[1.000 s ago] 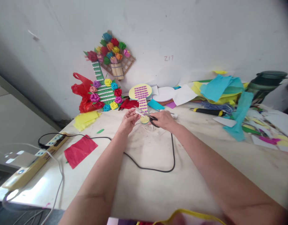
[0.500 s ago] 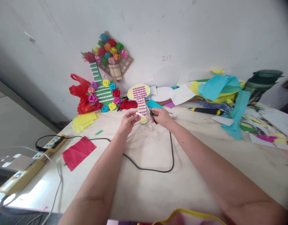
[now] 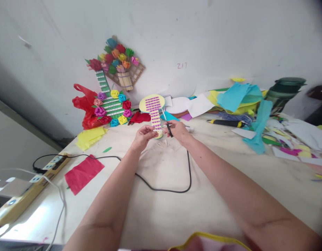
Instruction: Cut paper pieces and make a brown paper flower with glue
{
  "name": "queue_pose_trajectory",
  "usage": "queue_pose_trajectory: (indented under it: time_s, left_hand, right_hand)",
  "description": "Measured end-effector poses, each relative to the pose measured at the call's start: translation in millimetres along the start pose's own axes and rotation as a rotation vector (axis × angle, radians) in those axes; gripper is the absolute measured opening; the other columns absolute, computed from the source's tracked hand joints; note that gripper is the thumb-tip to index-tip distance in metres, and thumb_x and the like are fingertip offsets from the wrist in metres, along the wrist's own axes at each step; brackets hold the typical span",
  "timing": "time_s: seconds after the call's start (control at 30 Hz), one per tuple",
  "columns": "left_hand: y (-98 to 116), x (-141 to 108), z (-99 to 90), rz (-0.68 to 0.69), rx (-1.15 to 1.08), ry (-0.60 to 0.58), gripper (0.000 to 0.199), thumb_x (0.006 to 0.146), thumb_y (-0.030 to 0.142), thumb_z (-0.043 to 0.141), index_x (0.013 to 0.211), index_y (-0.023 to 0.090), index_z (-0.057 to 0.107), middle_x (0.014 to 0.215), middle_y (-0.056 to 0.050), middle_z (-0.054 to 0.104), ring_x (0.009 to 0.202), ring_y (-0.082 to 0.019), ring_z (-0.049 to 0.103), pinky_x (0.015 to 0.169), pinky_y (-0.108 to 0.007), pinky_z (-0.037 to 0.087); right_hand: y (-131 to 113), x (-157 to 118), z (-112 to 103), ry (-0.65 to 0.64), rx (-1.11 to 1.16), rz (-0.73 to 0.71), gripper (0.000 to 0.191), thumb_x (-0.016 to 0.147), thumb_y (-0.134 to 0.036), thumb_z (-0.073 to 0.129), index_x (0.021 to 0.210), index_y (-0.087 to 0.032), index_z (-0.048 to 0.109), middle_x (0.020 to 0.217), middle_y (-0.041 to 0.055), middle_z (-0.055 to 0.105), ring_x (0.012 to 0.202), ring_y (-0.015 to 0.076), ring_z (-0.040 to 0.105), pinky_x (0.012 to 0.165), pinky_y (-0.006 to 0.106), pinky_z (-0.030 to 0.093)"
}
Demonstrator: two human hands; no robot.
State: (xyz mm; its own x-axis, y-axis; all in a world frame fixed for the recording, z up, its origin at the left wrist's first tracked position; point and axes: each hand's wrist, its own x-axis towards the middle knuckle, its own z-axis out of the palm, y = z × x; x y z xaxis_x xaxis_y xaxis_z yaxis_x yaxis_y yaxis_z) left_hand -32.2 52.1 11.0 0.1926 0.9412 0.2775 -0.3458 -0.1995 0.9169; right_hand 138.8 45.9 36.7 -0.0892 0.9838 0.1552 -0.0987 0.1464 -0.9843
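Observation:
A pair of scissors (image 3: 169,128) with black handles is in my right hand (image 3: 178,130), its blades pointing up and away. My left hand (image 3: 144,137) pinches a small white strip (image 3: 156,130) at the near end of a yellow guitar-shaped piece (image 3: 142,105) with rows of purple strips. That piece rests by the wall, its narrow part toward my hands. Small white scraps (image 3: 164,143) lie just below my fingers.
A black cable (image 3: 171,191) loops beneath my forearms. To the left are a red sheet (image 3: 84,173), a power strip (image 3: 27,199) and a green flower-decorated guitar (image 3: 114,106). Coloured papers, a black-yellow tool (image 3: 226,123) and a dark bottle (image 3: 283,92) stand or lie right.
The view has shifted slightly, moving the table items left. The scissor blades have swung away from the purple-striped part, and the white strip now lies more level across the narrow end.

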Motion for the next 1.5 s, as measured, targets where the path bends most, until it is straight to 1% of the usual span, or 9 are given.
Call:
queue_pose_trajectory:
  time_s: [0.33, 0.43, 0.57, 0.77, 0.9, 1.13, 1.3, 1.4, 1.5]
  left_hand:
    - [7.4, -2.7, 3.2, -0.058, -0.044, -0.090, 0.016, 0.061, 0.021, 0.072, 0.071, 0.012, 0.063, 0.078, -0.004, 0.066, 0.072, -0.015, 0.064, 0.071, -0.029, 0.052]
    - [7.9, -3.1, 1.8, -0.144, 0.014, -0.104, 0.021, 0.064, 0.028, 0.071, 0.076, 0.012, 0.065, 0.074, -0.005, 0.066, 0.063, -0.012, 0.062, 0.060, -0.024, 0.051]
    - [9.0, -5.1, -2.7, -0.295, 0.164, -0.237, 0.023, 0.067, 0.030, 0.069, 0.078, 0.010, 0.066, 0.064, -0.005, 0.065, 0.050, -0.008, 0.057, 0.047, -0.017, 0.043]
    - [18.0, -7.6, -8.1, -0.410, 0.193, -0.352, 0.030, 0.068, 0.027, 0.069, 0.093, 0.011, 0.063, 0.073, -0.006, 0.068, 0.062, -0.013, 0.064, 0.059, -0.021, 0.049]
    - [20.7, -7.8, -6.9, -0.446, 0.178, -0.387, 0.028, 0.066, 0.027, 0.071, 0.087, 0.011, 0.060, 0.080, -0.010, 0.069, 0.072, -0.019, 0.066, 0.063, -0.025, 0.050]
    - [11.9, -2.1, -2.4, -0.225, 0.014, -0.120, 0.021, 0.063, 0.024, 0.073, 0.078, 0.012, 0.063, 0.082, -0.008, 0.069, 0.076, -0.017, 0.065, 0.074, -0.030, 0.050]
    - [4.7, 3.9, -5.0, -0.125, -0.069, 0.131, 0.017, 0.058, 0.019, 0.075, 0.071, 0.013, 0.066, 0.064, 0.000, 0.062, 0.056, -0.006, 0.056, 0.049, -0.015, 0.042]
    - [3.2, 4.9, -6.7, -0.105, -0.075, 0.188, 0.019, 0.056, 0.019, 0.076, 0.071, 0.013, 0.067, 0.058, 0.001, 0.058, 0.050, -0.004, 0.051, 0.041, -0.014, 0.034]
    - [3.2, 5.4, -7.1, -0.078, -0.088, 0.202, 0.019, 0.056, 0.019, 0.076, 0.072, 0.012, 0.067, 0.058, 0.001, 0.058, 0.049, -0.004, 0.050, 0.042, -0.014, 0.036]
  right_hand:
    - [4.8, 6.0, -16.7, -0.213, -0.136, -0.276, 0.040, 0.057, -0.025, 0.069, 0.094, -0.014, 0.064, 0.057, -0.0029, 0.058, 0.050, 0.0089, 0.051, 0.050, 0.022, 0.044]
    - [3.6, 5.1, -17.4, -0.271, -0.206, -0.346, 0.039, 0.058, -0.022, 0.067, 0.096, -0.013, 0.065, 0.068, 0.0005, 0.064, 0.061, 0.0116, 0.058, 0.059, 0.024, 0.047]
    - [7.3, 6.0, -16.5, -0.330, -0.275, -0.394, 0.041, 0.058, -0.022, 0.067, 0.098, -0.013, 0.065, 0.079, 0.0044, 0.068, 0.071, 0.0147, 0.062, 0.068, 0.026, 0.048]
    - [12.4, 7.7, -16.6, -0.342, -0.289, -0.441, 0.043, 0.059, -0.022, 0.067, 0.101, -0.015, 0.065, 0.082, 0.0052, 0.069, 0.073, 0.0158, 0.063, 0.071, 0.028, 0.049]
    - [10.3, 6.8, -16.3, -0.320, -0.290, -0.411, 0.041, 0.060, -0.022, 0.066, 0.100, -0.013, 0.065, 0.084, 0.0060, 0.068, 0.075, 0.0161, 0.063, 0.071, 0.028, 0.049]
    - [18.2, 17.0, -24.1, -0.038, -0.236, -0.295, 0.041, 0.061, -0.033, 0.065, 0.098, -0.015, 0.062, 0.067, 0.0000, 0.062, 0.053, 0.0127, 0.056, 0.049, 0.024, 0.046]
    - [19.5, 13.8, -20.9, -0.072, -0.330, -0.247, 0.035, 0.063, -0.035, 0.065, 0.094, -0.018, 0.063, 0.066, 0.0002, 0.063, 0.058, 0.0143, 0.058, 0.045, 0.023, 0.044]
    - [18.3, 9.2, -16.8, -0.128, -0.373, -0.230, 0.033, 0.065, -0.035, 0.065, 0.093, -0.019, 0.064, 0.061, -0.0009, 0.062, 0.056, 0.0139, 0.058, 0.045, 0.022, 0.042]
    - [17.4, 6.3, -15.8, -0.176, -0.414, -0.216, 0.032, 0.064, -0.036, 0.065, 0.091, -0.018, 0.065, 0.058, -0.0015, 0.061, 0.052, 0.0128, 0.056, 0.045, 0.022, 0.041]
